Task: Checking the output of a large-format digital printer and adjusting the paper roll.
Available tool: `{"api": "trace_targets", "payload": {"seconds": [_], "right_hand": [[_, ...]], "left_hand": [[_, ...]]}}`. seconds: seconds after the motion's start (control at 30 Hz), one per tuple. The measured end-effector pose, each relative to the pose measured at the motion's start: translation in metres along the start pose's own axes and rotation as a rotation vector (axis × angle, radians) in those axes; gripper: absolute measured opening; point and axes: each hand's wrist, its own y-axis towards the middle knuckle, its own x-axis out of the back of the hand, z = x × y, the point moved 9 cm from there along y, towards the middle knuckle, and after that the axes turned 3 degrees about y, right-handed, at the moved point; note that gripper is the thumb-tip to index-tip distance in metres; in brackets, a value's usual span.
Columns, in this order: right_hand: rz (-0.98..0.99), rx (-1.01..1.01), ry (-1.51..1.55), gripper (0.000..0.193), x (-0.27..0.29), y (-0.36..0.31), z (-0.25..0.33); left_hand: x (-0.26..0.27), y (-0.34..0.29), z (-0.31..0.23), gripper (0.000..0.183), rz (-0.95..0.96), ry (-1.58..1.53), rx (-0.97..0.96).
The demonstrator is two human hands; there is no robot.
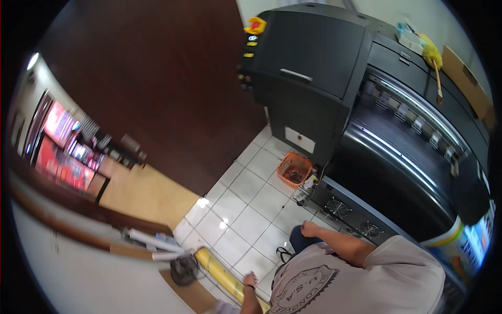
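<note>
Left hand (250, 280): fingers curled loosely on the long yellow plastic-wrapped roll (222, 272), low on the white tiled floor (251, 209).
Right hand (309, 228): closed in a fist, empty, near the large black wide-format printer (376, 131).
Orange mesh basket (294, 170): on the floor beside the printer.

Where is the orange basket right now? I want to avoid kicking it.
In the head view, the orange basket sits on the white tiled floor right of centre, against the base of the big black printer, ahead of the right hand.

White tiled floor beside the printer.
On the floor (250, 205) stand an orange basket (294, 170), a yellow roll (224, 272) and white rolls (157, 242).
</note>
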Motion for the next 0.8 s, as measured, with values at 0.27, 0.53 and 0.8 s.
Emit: {"api": "trace_targets", "payload": {"seconds": [0.27,0.53,0.8], "right_hand": [[-0.272,-0.407,1.022,0.033,0.105,0.153,0.023],[-0.692,-0.743,1.639,0.052,0.19,0.308,-0.072],[-0.802,-0.81,1.902,0.053,0.203,0.352,-0.072]], "left_hand": [[0.127,0.117,-0.497,0.02,-0.337,0.419,-0.802],[-0.112,-0.006,-0.809,0.026,0.211,0.28,-1.088],[-0.188,-0.241,-1.059,0.037,0.339,0.038,-2.02]]}}
